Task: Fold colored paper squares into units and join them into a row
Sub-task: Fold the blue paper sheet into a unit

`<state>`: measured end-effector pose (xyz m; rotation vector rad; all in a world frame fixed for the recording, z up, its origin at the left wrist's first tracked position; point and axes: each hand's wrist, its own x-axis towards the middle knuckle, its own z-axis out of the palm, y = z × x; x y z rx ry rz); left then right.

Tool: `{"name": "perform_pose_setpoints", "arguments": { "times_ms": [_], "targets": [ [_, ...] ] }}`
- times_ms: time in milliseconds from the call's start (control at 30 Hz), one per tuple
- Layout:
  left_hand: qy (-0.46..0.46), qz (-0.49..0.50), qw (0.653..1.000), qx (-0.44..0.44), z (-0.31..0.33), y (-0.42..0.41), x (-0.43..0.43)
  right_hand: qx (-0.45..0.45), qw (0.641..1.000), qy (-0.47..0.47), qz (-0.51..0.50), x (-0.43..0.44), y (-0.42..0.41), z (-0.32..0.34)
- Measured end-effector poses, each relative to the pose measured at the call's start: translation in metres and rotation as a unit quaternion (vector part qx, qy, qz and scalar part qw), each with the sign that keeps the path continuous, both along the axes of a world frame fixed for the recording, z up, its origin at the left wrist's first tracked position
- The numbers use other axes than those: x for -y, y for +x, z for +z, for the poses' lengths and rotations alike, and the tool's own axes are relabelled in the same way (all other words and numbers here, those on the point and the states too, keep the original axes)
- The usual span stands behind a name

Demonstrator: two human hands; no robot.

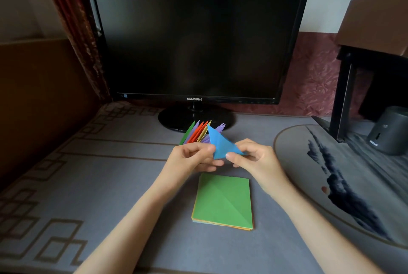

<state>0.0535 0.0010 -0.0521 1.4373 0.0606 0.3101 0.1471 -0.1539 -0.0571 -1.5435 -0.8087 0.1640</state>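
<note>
A folded blue paper unit (219, 144) is held above the table, its pointed tip up. My left hand (192, 157) pinches its left edge and my right hand (254, 159) pinches its right corner. Just behind it stands a row of joined folded units (198, 133) in green, purple, red, yellow and lilac, fanned upright in front of the monitor's foot. Below my hands a stack of paper squares (223, 202) lies flat, with a green sheet on top that shows a diagonal crease.
A dark Samsung monitor (196, 37) stands at the back on its round foot (176, 118). A round grey mat (344, 176) lies at the right, with a black stand leg (343, 97) and a small dark cylinder (389, 130) on it. Grey patterned cloth (88, 174) covers the table.
</note>
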Motion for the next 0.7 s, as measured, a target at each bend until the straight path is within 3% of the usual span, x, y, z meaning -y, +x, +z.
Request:
{"name": "perform_pose_setpoints", "arguments": {
  "times_ms": [300, 700],
  "targets": [
    [0.083, 0.033, 0.996, 0.018, -0.008, 0.004, -0.002, -0.046, 0.999, -0.005, -0.014, -0.003, -0.002, -0.001],
    [0.09, 0.045, 0.995, 0.01, -0.012, 0.007, -0.001, -0.075, 0.996, 0.004, -0.041, -0.004, -0.003, 0.002]
  ]
}}
